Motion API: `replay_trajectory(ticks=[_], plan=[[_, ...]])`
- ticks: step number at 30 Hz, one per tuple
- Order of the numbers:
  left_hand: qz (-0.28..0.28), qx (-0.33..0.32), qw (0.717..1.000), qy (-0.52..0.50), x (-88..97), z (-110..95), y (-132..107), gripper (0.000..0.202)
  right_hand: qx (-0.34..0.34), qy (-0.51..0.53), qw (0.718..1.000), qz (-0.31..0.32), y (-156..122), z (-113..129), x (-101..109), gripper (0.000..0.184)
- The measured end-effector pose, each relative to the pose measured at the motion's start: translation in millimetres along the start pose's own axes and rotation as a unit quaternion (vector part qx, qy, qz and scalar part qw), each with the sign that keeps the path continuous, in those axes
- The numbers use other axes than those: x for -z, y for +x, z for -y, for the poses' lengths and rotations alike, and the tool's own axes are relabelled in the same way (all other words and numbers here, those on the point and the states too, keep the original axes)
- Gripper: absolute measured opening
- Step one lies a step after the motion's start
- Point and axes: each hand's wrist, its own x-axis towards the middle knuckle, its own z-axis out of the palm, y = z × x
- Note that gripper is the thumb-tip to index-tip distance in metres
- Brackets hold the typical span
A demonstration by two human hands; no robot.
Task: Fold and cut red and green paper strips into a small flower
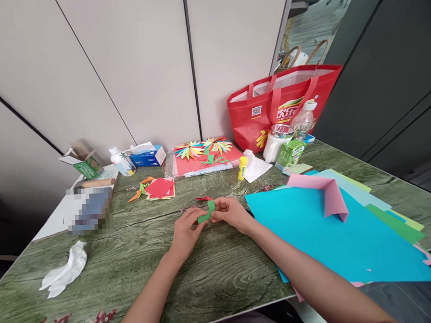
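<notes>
A small folded piece of green paper (211,207) is held up over the middle of the table. My left hand (187,229) pinches its lower left end. On its right side, the fingertips of my right hand (228,211) grip the same piece. A bit of red paper (204,198) shows just behind it; whether the two are joined I cannot tell. Beyond my hands lie a stack of red and yellow paper squares (160,188) and an orange and green folded paper shape (141,189). A yellow glue stick (242,168) stands upright past my right hand.
Large blue paper sheets (305,229) cover the right side, a folded pink strip (328,189) on top. Paper stars (189,150) lie at the back. Along the wall stand a red bag (250,126), a bottle (303,120) and a tissue box (148,157). Crumpled tissue (67,268) lies left.
</notes>
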Motion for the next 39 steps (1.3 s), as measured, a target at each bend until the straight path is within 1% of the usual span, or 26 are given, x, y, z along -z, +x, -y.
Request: replay_trajectory(ticks=[4, 12, 18, 21, 23, 26, 28, 30, 33, 39], plan=[[0.005, -0.030, 0.999, 0.021, 0.1, 3, 0, 0.018, -0.007, 0.016, 1.000, -0.001, -1, 1, -1, 0.023], [-0.001, -0.043, 0.999, 0.016, -0.7, 3, 0, 0.017, -0.007, 0.009, 1.000, 0.002, 0, -1, -1, 0.022], [0.030, -0.094, 0.994, 0.035, 0.5, 2, 0, 0.026, -0.018, 0.004, 1.000, -0.011, 1, -1, -1, 0.019], [0.041, -0.100, 0.994, 0.036, 0.2, 1, -1, 0.022, -0.027, 0.010, 0.999, -0.018, 1, -2, -1, 0.019], [0.030, -0.071, 0.997, 0.026, -1.0, 0, -1, 0.023, -0.028, 0.023, 0.999, -0.020, 1, -2, -1, 0.021], [-0.012, 0.024, 1.000, -0.003, -3.5, 1, -2, 0.031, -0.024, 0.042, 0.999, -0.011, -1, -1, -2, 0.024], [-0.032, 0.089, 0.995, -0.030, -5.0, 2, -2, 0.025, -0.023, 0.050, 0.998, -0.007, -2, 1, -4, 0.025], [-0.038, 0.133, 0.988, -0.065, -6.0, 2, -2, 0.018, -0.019, 0.052, 0.998, -0.009, -4, 2, -6, 0.026], [-0.042, 0.164, 0.979, -0.114, -7.1, 1, -2, 0.016, -0.007, 0.041, 0.999, -0.015, -4, 1, -9, 0.025], [-0.039, 0.206, 0.969, -0.131, -9.9, -3, -4, 0.016, 0.035, -0.006, 0.998, -0.050, -2, -10, -13, 0.021]])
